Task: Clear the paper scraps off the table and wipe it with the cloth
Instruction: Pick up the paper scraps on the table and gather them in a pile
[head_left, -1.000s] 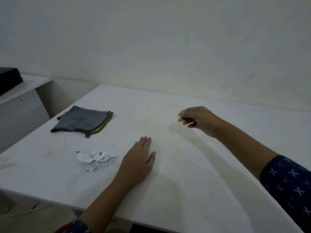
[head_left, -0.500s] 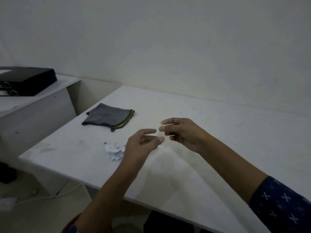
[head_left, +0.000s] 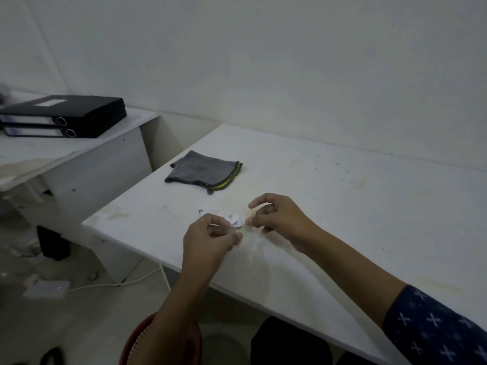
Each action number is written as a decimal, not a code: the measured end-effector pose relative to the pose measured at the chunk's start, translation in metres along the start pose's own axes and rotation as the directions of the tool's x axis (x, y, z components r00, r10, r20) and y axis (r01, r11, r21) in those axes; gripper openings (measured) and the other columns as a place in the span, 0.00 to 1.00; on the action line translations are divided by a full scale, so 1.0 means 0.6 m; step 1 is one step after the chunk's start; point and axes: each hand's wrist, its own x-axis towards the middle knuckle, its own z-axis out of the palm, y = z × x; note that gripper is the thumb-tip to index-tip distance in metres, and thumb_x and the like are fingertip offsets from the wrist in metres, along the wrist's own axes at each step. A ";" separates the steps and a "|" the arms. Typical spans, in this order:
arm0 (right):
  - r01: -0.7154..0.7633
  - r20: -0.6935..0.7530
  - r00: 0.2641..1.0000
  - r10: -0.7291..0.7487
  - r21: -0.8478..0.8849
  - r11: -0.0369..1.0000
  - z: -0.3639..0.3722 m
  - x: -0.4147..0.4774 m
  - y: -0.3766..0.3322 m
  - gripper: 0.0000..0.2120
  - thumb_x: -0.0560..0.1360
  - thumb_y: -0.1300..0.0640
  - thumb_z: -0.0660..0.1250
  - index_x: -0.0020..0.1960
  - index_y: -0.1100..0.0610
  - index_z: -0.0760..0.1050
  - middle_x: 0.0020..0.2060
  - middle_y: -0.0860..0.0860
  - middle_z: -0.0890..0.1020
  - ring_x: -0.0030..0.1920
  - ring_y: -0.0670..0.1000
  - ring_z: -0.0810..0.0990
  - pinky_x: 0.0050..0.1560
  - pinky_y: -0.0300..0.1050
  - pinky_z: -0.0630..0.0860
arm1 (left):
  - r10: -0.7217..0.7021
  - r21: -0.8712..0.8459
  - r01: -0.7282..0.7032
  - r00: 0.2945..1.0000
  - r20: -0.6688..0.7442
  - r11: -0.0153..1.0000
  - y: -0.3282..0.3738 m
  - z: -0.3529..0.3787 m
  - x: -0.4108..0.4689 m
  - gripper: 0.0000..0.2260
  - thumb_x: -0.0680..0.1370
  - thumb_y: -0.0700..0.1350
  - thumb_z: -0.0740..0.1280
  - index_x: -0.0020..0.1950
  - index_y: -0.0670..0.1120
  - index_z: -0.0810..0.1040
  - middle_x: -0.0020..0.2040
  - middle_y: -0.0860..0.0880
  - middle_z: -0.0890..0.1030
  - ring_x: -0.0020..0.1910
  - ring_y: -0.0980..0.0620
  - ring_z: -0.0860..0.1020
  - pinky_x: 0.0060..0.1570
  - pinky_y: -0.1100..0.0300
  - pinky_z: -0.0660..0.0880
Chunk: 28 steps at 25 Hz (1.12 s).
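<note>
Both the left hand (head_left: 210,239) and right hand (head_left: 280,219) curl their fingers beside paper scraps (head_left: 235,219) on the table (head_left: 355,206); grip unclear.

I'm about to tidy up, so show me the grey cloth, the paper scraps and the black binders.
grey cloth (head_left: 201,173), head view, middle of the folded fabric.
paper scraps (head_left: 235,220), head view, centre of the white pile.
black binders (head_left: 87,106), head view, top binder's cover.

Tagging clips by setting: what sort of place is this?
Probably an office or study room: two black binders stacked on a side desk, beside a white table against a bare wall.
</note>
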 end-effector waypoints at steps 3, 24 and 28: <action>0.041 -0.034 0.998 -0.044 -0.077 0.996 -0.001 0.007 0.012 0.11 0.66 0.65 0.74 0.47 0.57 0.77 0.27 0.48 0.78 0.27 0.42 0.75 0.29 0.34 0.69 | 0.071 0.083 -0.069 0.997 -0.028 0.994 0.000 0.012 0.010 0.07 0.67 0.39 0.75 0.39 0.43 0.77 0.35 0.48 0.80 0.36 0.53 0.79 0.36 0.67 0.73; 0.165 -0.166 0.951 -0.259 -0.434 0.886 -0.045 0.030 0.035 0.05 0.74 0.59 0.67 0.50 0.56 0.76 0.41 0.51 0.79 0.34 0.43 0.73 0.35 0.30 0.68 | 0.315 0.336 -0.280 0.948 -0.051 0.899 0.003 0.066 0.009 0.08 0.71 0.43 0.71 0.36 0.47 0.73 0.32 0.54 0.75 0.32 0.57 0.73 0.32 0.69 0.66; 0.158 -0.194 0.923 -0.332 -0.597 0.787 -0.128 -0.048 0.055 0.06 0.76 0.62 0.61 0.50 0.57 0.76 0.45 0.51 0.81 0.44 0.46 0.77 0.44 0.29 0.71 | 0.454 0.298 -0.454 0.888 0.074 0.840 0.021 0.125 -0.015 0.07 0.72 0.43 0.71 0.38 0.46 0.73 0.32 0.52 0.76 0.32 0.56 0.74 0.32 0.65 0.71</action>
